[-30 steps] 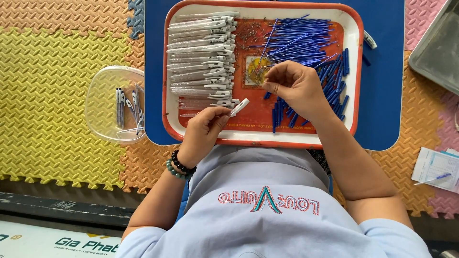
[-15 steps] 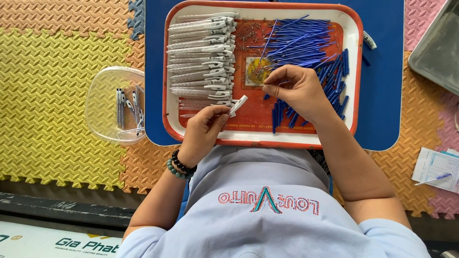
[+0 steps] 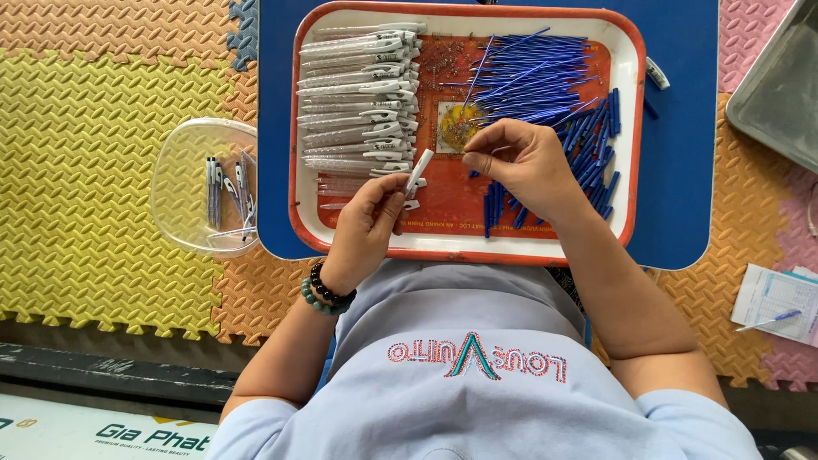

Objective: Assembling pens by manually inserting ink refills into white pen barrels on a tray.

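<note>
Near right, on the pink mat: a white printed paper slip (image 3: 780,300) with bluish lines, a blue pen lying on it. Near left corner, at the floor edge: part of a pale sign strip (image 3: 111,434) with dark lettering. Mid tray: a small yellow square label (image 3: 457,126), partly hidden.

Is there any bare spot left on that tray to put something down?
Hardly: clear pen barrels fill the left of the orange-rimmed tray, blue refills the right. Bare room is the near strip between left hand and right hand.
</note>
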